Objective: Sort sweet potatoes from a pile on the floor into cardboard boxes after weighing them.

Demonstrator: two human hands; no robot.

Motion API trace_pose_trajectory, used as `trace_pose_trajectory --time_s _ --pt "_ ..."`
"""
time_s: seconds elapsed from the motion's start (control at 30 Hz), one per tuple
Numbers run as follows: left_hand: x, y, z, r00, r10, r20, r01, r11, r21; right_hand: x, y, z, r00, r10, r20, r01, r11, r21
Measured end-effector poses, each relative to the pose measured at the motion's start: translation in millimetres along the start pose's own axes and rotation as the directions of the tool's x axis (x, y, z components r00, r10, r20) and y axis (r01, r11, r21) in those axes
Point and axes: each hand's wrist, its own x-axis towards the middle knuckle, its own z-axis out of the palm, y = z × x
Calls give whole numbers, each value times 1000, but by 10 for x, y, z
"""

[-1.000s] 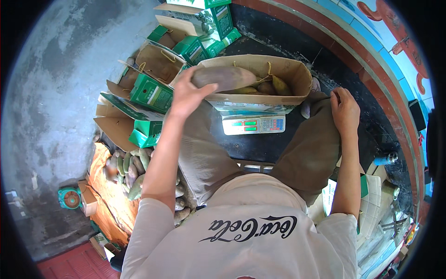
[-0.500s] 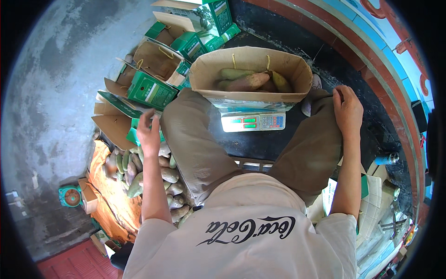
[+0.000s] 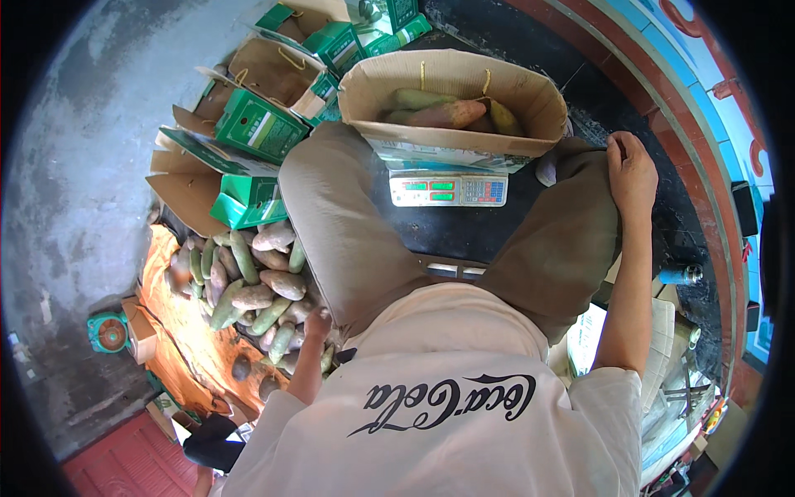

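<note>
My left hand [image 3: 316,323] is low beside my left thigh, over the right edge of a heap of long green and purplish-brown fruits or tubers [image 3: 282,285]. Its fingers are small and foreshortened, so whether they touch or grip a piece is unclear. My right hand [image 3: 633,171] rests on my right knee, fingers draped over it and holding nothing. Between my knees, an open-topped carton [image 3: 464,142] with yellow cord handles stands on a digital scale [image 3: 448,190] with lit green displays. Several of the same long pieces [image 3: 447,114] lie in the carton.
Open green-and-brown cartons [image 3: 259,126] stand in a row on the left. An orange-brown wooden slab [image 3: 178,340] lies under the heap, with a teal round device [image 3: 108,332] beyond it. At the right are a blue canister [image 3: 681,274] and flattened cardboard [image 3: 658,335].
My left hand has dropped from beside the cartons to the heap near my thigh. My right hand stays on the knee. The view has tilted, showing more of the heap.
</note>
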Motion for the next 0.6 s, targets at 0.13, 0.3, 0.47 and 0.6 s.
trace_pose_trajectory --time_s 0.13,0.3,0.47,0.6 --pt "-196 -300 445 988 45 150 -63 991 115 -3 -16 -28 1000 24 12 -23 999 -30" --pt "-152 -1139 1395 982 136 134 -136 991 -9 24 -17 39 1000 -19 18 19 999 -29" --pt "-500 -1162 1352 960 165 226 -191 977 97 58 -31 57 999 -41 4 41 997 -67" --pt "-666 -1203 1454 966 119 231 -144 985 94 80 -2 92 997 -79 -15 78 995 -65"
